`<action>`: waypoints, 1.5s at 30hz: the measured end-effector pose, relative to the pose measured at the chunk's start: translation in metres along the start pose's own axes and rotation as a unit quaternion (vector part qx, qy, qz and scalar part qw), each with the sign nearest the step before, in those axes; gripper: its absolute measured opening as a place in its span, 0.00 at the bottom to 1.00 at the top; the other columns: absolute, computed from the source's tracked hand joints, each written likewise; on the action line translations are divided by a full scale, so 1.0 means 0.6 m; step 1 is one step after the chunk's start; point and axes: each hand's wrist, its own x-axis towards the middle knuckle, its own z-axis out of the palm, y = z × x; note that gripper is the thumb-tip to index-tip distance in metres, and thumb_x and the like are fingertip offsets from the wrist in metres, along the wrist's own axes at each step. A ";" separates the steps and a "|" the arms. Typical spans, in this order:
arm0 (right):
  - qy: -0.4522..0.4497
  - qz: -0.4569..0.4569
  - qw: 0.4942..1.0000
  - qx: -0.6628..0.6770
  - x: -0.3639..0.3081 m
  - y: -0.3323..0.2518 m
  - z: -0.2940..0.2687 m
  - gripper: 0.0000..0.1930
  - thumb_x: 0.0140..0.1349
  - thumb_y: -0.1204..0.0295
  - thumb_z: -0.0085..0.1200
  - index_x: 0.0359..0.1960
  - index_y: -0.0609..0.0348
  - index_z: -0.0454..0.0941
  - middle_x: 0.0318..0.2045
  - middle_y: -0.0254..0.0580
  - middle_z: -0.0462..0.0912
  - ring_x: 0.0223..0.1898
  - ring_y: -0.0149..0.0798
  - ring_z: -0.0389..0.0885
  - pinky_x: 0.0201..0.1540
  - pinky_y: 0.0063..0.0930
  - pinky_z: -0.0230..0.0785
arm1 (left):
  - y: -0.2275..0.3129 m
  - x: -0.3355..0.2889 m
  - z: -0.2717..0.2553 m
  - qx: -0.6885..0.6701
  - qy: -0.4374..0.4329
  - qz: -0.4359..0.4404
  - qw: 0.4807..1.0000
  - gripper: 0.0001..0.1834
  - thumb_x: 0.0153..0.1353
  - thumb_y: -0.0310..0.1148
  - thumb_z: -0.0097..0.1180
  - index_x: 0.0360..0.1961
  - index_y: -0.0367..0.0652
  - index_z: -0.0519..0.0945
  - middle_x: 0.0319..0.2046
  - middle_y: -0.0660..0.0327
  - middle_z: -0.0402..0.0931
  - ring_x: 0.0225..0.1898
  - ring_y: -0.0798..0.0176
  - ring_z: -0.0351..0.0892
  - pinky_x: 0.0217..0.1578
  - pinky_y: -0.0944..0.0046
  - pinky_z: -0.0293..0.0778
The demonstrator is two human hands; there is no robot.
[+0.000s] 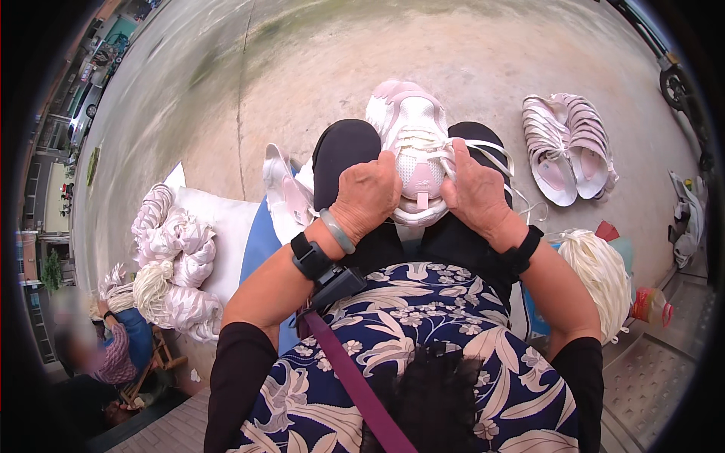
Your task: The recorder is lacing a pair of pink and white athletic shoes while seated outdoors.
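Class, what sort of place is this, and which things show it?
Probably an outdoor yard or street side where shoes are handled: wide concrete ground, a car at the far left, and a pink-and-white shoe above the person's lap.

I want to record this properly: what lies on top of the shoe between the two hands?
Pale laces cross the shoe, loose lengths trailing right. The left hand and right hand hide parts of its sides.

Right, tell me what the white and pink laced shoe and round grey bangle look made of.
White and pink laced shoe: partly matte mesh, likely synthetic; dotted texture shows. Round grey bangle: perhaps polished stone or glass; smooth, cloudy surface.
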 end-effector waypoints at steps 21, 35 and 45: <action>0.062 -0.025 0.998 -0.014 0.017 -0.006 -0.006 0.26 0.41 0.72 0.51 0.48 0.63 0.69 0.37 0.45 0.73 0.42 0.44 0.71 0.43 0.39 0.58 | 0.020 0.083 0.031 -0.080 -0.009 0.042 0.996 0.05 0.52 0.30 0.54 0.22 0.42 0.78 0.22 0.56 0.74 0.25 0.50 0.77 0.25 0.57 0.72; 0.062 0.015 0.995 0.083 0.008 0.011 0.017 0.24 0.44 0.77 0.48 0.48 0.67 0.71 0.39 0.51 0.73 0.43 0.50 0.71 0.45 0.41 0.64 | 0.036 0.094 0.043 -0.047 -0.048 0.004 0.998 0.07 0.50 0.34 0.55 0.21 0.43 0.78 0.21 0.55 0.76 0.25 0.51 0.78 0.24 0.57 0.73; 0.073 0.013 0.984 0.165 0.009 0.018 0.013 0.22 0.42 0.79 0.46 0.44 0.66 0.73 0.39 0.51 0.74 0.42 0.53 0.71 0.48 0.42 0.64 | 0.047 0.085 0.044 -0.085 0.045 0.050 0.994 0.04 0.50 0.28 0.55 0.21 0.43 0.74 0.21 0.58 0.69 0.24 0.52 0.75 0.23 0.58 0.71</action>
